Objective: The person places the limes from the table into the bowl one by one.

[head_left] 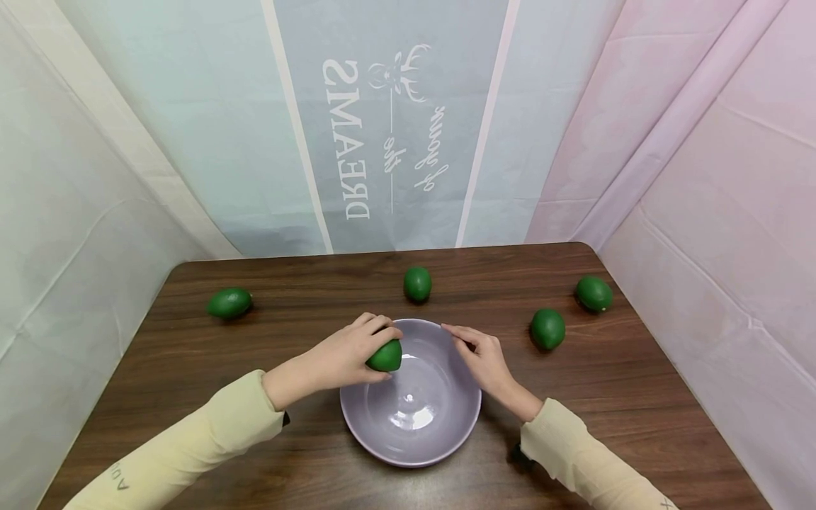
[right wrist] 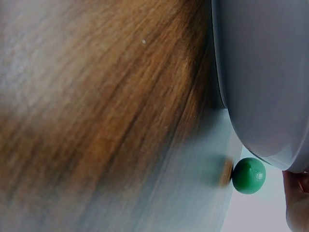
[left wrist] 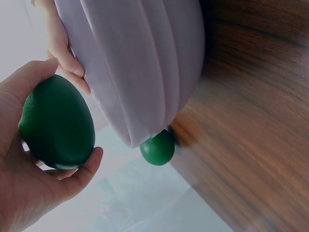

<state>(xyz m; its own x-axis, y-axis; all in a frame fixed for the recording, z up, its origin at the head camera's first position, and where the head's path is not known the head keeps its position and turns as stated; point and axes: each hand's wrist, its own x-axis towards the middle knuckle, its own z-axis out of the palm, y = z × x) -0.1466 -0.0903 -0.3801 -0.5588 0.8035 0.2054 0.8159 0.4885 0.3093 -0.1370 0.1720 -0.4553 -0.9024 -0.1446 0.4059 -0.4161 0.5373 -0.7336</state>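
Note:
My left hand (head_left: 349, 354) grips a smooth green lime (head_left: 386, 357) between thumb and fingers, over the left part of a lilac bowl (head_left: 414, 450). The left wrist view shows this lime (left wrist: 58, 123) beside the bowl's rim, apart from it. On the bowl's far right side, my right hand (head_left: 487, 363) pinches the rim with its fingertips. Only part of that hand (right wrist: 297, 203) shows in the right wrist view, at the lower right. Nothing lies in the visible inside of the bowl.
On the dark wooden table (head_left: 287, 453), one lime (head_left: 417, 284) sits behind the bowl and another (head_left: 230, 303) at the far left. Two more limes, one nearer (head_left: 547, 329) and one farther (head_left: 594, 293), lie on the right. A printed curtain (head_left: 408, 234) hangs behind the table.

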